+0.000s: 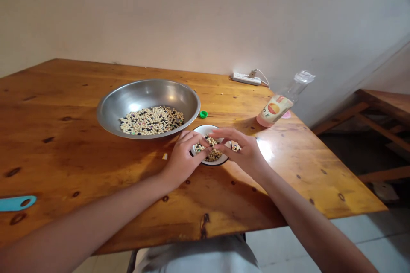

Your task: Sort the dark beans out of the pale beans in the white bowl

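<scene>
A small white bowl (pixel 206 129) with a dark rim stands on the wooden table and holds small round cream and black beads (pixel 213 156), with a few coloured ones. My left hand (pixel 184 155) reaches over the bowl's left side, thumb and forefinger pinched together. From the right, my right hand (pixel 245 151) meets it, its thumb and forefinger also pinched. The fingertips nearly touch above the beads; whatever they hold is too small to make out. More beads (pixel 236 147) show beside the bowl, partly hidden by my right hand.
A wide steel basin (pixel 110 113) of similar beads stands behind my left hand. Near it lies a green bottle cap (pixel 203 114). A labelled plastic bottle (pixel 275 108) stands right, a power strip (pixel 246 78) by the wall. A turquoise handle (pixel 17 203) lies left on the table (pixel 96 187).
</scene>
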`<move>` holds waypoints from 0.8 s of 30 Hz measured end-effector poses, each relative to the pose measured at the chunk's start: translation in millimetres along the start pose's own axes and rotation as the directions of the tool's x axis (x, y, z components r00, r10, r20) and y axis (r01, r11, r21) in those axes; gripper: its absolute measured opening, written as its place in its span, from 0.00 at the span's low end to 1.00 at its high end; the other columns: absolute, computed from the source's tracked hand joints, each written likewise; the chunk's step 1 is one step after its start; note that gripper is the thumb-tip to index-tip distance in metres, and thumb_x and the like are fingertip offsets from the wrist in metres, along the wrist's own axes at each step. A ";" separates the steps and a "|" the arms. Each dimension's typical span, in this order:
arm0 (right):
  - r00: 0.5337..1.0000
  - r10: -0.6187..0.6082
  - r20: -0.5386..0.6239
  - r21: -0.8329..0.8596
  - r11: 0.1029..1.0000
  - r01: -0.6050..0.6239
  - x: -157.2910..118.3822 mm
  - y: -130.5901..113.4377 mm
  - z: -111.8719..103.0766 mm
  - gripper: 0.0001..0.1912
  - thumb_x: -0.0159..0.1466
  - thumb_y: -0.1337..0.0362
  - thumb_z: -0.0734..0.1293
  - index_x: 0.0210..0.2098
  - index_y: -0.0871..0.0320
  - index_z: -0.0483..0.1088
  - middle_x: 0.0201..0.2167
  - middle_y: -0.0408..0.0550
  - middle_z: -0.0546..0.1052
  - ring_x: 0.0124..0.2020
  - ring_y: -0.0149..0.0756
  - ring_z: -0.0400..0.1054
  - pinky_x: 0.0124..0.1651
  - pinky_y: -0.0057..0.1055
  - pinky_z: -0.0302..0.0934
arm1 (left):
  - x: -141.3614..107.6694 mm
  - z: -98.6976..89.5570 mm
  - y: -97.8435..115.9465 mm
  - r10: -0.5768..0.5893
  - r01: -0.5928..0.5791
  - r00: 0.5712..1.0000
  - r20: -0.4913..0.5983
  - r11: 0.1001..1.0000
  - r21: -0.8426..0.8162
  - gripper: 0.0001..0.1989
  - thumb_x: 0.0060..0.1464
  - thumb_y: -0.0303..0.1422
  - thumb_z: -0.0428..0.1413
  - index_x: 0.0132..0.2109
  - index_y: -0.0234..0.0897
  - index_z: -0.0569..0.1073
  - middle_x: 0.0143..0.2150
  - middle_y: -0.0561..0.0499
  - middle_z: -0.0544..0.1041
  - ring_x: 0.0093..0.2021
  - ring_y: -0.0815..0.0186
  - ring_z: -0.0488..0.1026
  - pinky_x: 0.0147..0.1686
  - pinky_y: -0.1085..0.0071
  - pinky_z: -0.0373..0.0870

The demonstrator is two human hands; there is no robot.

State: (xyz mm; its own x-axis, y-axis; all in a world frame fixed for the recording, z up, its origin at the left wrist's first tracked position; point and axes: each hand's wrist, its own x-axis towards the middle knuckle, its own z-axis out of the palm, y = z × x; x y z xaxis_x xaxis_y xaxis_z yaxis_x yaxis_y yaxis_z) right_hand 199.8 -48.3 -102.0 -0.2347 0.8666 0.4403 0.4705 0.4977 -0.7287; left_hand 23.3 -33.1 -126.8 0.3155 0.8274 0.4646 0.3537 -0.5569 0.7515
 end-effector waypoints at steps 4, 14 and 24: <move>0.992 -0.124 0.030 -0.061 0.990 0.126 2.4 -0.5 -3.2 0.04 0.60 0.65 0.67 0.33 0.52 0.74 0.33 0.44 0.79 0.37 0.35 0.71 0.42 0.33 0.64 | 0.0 0.7 -3.3 0.036 -0.036 0.999 -0.013 0.999 0.003 0.03 0.53 0.31 0.57 0.31 0.39 0.71 0.34 0.52 0.73 0.42 0.63 0.67 0.44 0.67 0.63; 0.978 -0.208 0.026 -0.087 0.974 0.209 5.2 0.7 -15.4 0.04 0.61 0.64 0.66 0.32 0.53 0.75 0.33 0.46 0.78 0.37 0.36 0.70 0.43 0.34 0.64 | -0.2 1.7 -5.0 0.015 -0.015 1.000 0.018 1.000 -0.003 0.02 0.53 0.32 0.57 0.35 0.41 0.75 0.42 0.50 0.72 0.46 0.62 0.68 0.50 0.64 0.61; 0.976 -0.058 0.210 -0.304 0.945 0.121 7.3 20.3 -57.2 0.06 0.60 0.62 0.67 0.32 0.55 0.76 0.28 0.47 0.76 0.31 0.35 0.67 0.35 0.31 0.62 | -0.1 -0.2 -0.2 -0.045 0.045 0.999 0.021 0.999 -0.017 0.03 0.54 0.32 0.55 0.33 0.40 0.74 0.39 0.51 0.71 0.45 0.63 0.68 0.50 0.66 0.62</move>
State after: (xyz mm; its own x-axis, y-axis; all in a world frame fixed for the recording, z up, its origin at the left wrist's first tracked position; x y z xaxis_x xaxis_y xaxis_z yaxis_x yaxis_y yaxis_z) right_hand 256.3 -33.9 -83.6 -0.4351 0.8247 0.3613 0.6747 0.5644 -0.4758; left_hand 23.1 -33.1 -126.9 0.3174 0.8500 0.4205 0.3526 -0.5174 0.7798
